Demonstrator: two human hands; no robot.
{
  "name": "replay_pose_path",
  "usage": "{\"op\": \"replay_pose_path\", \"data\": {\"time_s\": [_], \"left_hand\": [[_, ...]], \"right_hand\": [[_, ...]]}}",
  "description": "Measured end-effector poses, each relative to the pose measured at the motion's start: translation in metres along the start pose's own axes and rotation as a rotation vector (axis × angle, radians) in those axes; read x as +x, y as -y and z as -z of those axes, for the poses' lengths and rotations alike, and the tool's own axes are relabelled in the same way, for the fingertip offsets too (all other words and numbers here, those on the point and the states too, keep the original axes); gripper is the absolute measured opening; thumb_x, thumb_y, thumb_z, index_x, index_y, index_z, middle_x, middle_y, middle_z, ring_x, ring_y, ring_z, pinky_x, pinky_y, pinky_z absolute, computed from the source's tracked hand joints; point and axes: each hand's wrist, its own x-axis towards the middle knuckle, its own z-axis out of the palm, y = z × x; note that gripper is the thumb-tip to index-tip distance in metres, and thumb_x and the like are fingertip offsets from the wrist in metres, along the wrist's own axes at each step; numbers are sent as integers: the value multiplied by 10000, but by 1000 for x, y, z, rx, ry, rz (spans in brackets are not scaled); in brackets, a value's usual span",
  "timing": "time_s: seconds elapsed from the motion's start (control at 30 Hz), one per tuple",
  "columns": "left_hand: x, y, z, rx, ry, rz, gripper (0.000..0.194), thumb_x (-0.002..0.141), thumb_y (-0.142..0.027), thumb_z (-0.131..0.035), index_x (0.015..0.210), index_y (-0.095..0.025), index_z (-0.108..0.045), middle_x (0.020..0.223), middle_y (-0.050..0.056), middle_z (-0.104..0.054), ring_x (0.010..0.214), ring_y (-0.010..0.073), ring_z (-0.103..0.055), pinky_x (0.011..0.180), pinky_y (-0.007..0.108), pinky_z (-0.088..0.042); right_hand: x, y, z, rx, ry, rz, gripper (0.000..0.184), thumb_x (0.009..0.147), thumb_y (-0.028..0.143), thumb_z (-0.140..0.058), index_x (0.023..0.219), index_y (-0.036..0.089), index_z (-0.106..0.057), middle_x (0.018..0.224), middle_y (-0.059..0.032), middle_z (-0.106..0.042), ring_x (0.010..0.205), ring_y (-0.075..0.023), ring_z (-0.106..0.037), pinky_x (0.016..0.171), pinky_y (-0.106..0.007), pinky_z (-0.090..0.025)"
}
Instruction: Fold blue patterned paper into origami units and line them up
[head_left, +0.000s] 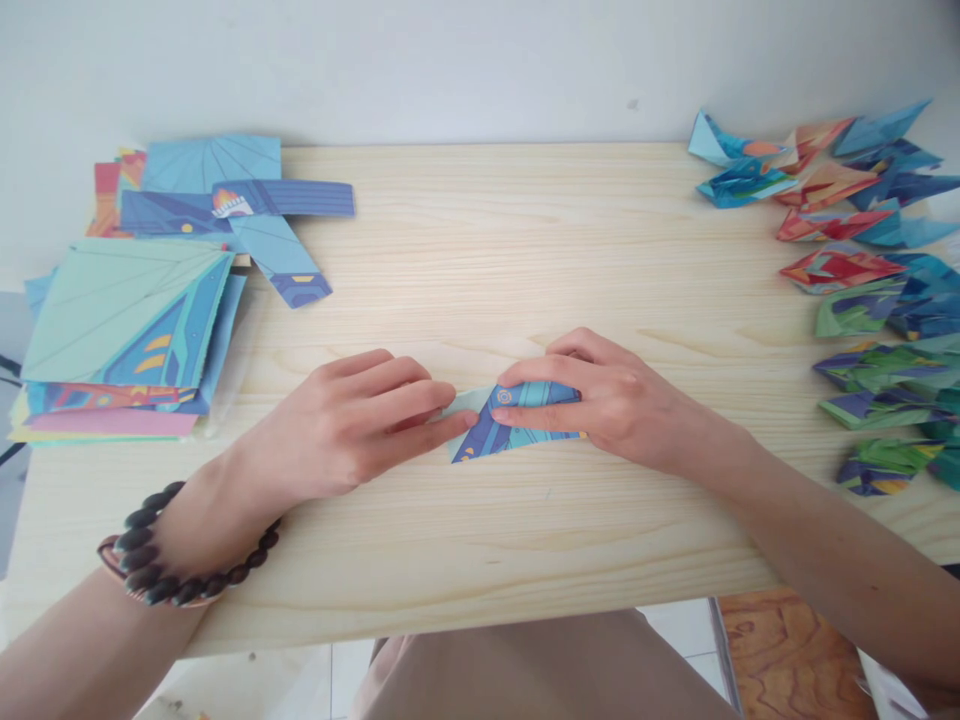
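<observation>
Folded paper (536,415): flat, slanted at its left end, printed in dark and light blue with small yellow marks and a round emblem; the left tip is pale green. It lies midway along the tabletop (480,540), somewhat nearer the front edge. The right hand (607,400) is nearly closed, thumb and fingers clamping the paper. The left hand (375,420) has its fingers curled, thumb on the pale end; whether it pinches, I cannot tell. A dark bead bracelet (161,580) circles the left wrist.

At the left edge sits a stack of printed sheets (120,320); loose paper strips (281,255) cross near the back left corner. Folded paper figures (844,270) crowd the right edge. Both groups stand well apart from the work.
</observation>
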Motion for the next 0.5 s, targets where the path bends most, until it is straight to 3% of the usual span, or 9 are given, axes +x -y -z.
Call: {"op": "replay_pose_path", "data": {"time_s": [0.37,0.5], "left_hand": [[-3,2,0,-37,28,-2,272,918,-174,-433,1161,-228,-544,985,41,-633,928,178,-566,747,295,-429],[-4,2,0,-38,4,10,288,925,-174,-408,1177,-212,-542,1099,51,-622,1059,222,-524,804,329,-435]], "right_hand": [[1,1,1,-1,9,-10,350,912,146,-437,1163,324,-604,1253,14,-530,997,-174,-430,904,-338,-391],[1,1,1,-21,-5,2,343,914,154,-436,1157,324,-609,1241,11,-534,968,-169,-420,885,-328,-405]]}}
